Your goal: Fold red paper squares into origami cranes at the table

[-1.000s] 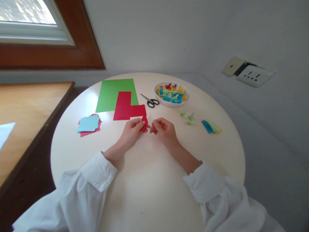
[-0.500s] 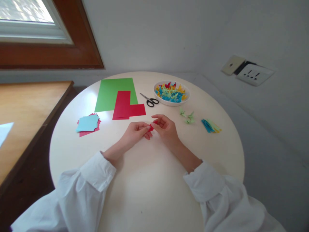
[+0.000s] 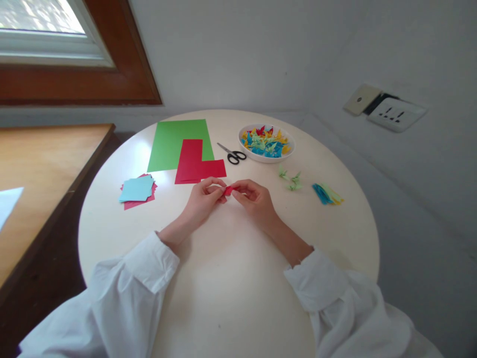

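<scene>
A small folded piece of red paper is pinched between my two hands over the middle of the round table. My left hand grips its left side, thumb against the fingers. From the right, my right hand holds the other side with thumb and index finger. Much of the paper is hidden by the fingertips, so its exact shape cannot be made out. Just beyond my left hand lie red paper sheets, overlapping a green sheet.
Black-handled scissors lie beside a white dish of folded paper cranes. Several pale green cranes and folded strips are at right. Blue and red paper squares are stacked at left on the white table.
Both hands still hold the red paper, which has shifted slightly left and away from me. The fingers of my left hand have changed their hold, and my right fingers have drawn closer together.
</scene>
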{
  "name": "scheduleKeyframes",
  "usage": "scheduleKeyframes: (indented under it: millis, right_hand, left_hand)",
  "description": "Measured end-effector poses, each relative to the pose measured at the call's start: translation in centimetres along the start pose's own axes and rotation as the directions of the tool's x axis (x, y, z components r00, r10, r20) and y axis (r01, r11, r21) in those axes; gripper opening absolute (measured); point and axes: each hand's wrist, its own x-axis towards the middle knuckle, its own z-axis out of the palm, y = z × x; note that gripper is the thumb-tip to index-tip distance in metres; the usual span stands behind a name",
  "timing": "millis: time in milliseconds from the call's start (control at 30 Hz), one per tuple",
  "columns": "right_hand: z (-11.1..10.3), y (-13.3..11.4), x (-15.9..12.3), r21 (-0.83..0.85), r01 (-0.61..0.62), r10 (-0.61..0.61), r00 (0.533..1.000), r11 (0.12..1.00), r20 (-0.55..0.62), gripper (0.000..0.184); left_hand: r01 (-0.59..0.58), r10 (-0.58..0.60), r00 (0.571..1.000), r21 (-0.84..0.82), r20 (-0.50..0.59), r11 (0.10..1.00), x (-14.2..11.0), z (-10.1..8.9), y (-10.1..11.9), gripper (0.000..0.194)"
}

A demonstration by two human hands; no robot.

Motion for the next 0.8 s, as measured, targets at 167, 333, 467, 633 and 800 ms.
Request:
scheduleKeyframes:
  millis: [167,333,467,633,800]
  right_hand:
    - [-0.02,0.05,-0.10,-0.032,0.007,-0.007,1.000,0.999,0.010,0.010]
    - [-0.11,0.28,0.00,-0.043,0.014,-0.015,1.000,0.999,-0.022,0.007]
    - [-0.15,0.41,0.05,-0.020,0.019,-0.019,1.000,1.000,-0.004,0.005]
    - [-0.14,0.26,0.08,-0.056,0.020,-0.018,0.999,0.998,0.033,0.004]
    - [-0.14,0.18,0.10,-0.095,0.025,-0.022,0.999,0.995,0.026,0.005]
  left_hand:
    - [0.030,-0.029,1.000,-0.068,0.005,0.997,0.14,0.05,0.02,0.011]
    - [0.054,-0.050,0.998,-0.114,0.039,0.992,0.15,0.05,0.00,0.014]
    - [0.061,-0.057,0.997,-0.102,0.046,0.993,0.15,0.02,-0.06,0.017]
    - [0.059,-0.057,0.998,-0.059,0.026,0.997,0.09,0.13,0.12,0.018]
    - [0.028,-0.027,0.998,-0.034,0.051,0.999,0.11,0.01,0.02,0.020]
